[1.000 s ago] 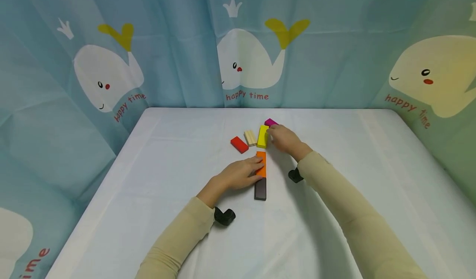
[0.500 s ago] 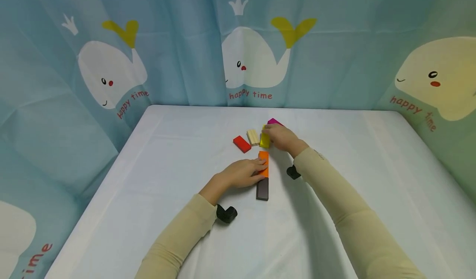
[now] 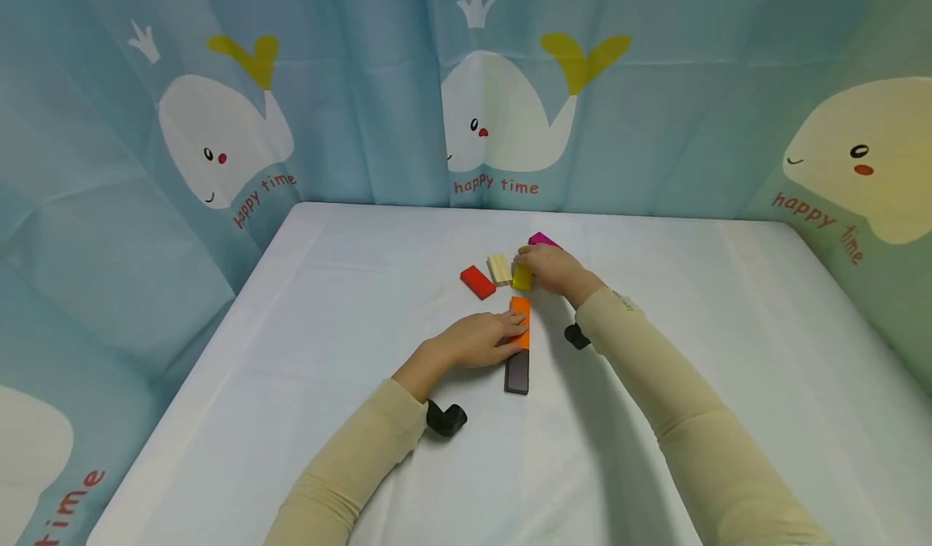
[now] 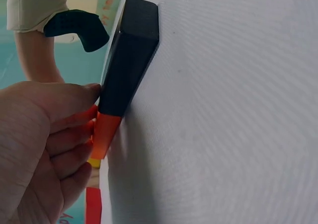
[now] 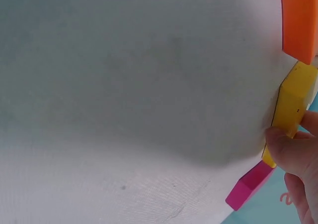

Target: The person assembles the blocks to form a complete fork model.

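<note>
My right hand [image 3: 557,269] pinches the yellow block [image 3: 522,277], its thumb [image 5: 283,147] against one side. That block lies flat just beyond the orange block [image 3: 520,304], with a small gap between them in the right wrist view. Across the orange block's top rest the extended fingers of my left hand [image 3: 473,340], partly hiding it. The left thumb [image 4: 74,95] touches the dark grey block [image 3: 517,373], which lies end to end with the orange one, toward me.
Left of the yellow block lie a pale wooden block [image 3: 499,269] and a red block [image 3: 477,282]. A magenta block [image 3: 542,239] lies behind the right hand, partly covered. All are on a white-covered table [image 3: 349,287] backed by a whale-print curtain [image 3: 364,85].
My right hand has moved a little left, from the yellow block's right side to over it, and now pinches it. The left hand stays on the orange block. The whole view has shifted slightly.
</note>
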Action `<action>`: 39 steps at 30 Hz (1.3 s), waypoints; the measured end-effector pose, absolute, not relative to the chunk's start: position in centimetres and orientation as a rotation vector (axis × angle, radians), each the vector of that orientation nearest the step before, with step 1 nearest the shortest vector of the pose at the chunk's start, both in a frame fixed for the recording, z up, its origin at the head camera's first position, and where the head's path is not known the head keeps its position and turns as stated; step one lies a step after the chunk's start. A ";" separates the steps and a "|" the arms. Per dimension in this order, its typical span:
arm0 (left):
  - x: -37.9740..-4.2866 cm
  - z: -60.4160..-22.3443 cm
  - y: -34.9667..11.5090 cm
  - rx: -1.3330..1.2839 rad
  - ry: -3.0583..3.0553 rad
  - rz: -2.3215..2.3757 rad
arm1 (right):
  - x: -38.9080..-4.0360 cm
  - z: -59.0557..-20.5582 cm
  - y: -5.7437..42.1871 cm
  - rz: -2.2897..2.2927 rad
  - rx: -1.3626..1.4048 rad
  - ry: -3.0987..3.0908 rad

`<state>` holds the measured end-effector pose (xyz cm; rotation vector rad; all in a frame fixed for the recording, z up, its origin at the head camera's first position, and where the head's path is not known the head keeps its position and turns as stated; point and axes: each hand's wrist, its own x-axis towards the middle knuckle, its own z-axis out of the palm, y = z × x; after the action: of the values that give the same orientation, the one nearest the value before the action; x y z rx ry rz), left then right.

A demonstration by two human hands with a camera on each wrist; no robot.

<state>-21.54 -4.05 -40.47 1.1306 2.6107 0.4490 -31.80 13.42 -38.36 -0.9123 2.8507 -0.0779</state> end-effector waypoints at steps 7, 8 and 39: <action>-21.4 -40.5 -4.0 1.131 2.616 0.432 | -31.6 -38.5 13.5 -0.012 -0.930 2.858; -21.4 -40.5 -4.0 1.127 2.619 0.431 | -31.5 -38.4 13.5 -0.015 -0.929 2.857; -21.5 -40.7 -4.1 1.127 2.612 0.521 | -30.0 -38.6 14.9 -0.059 -0.886 2.913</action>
<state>-21.47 -4.15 -40.68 1.1272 2.6121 0.5206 -29.99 14.92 -38.63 -0.8859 2.9127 -0.0588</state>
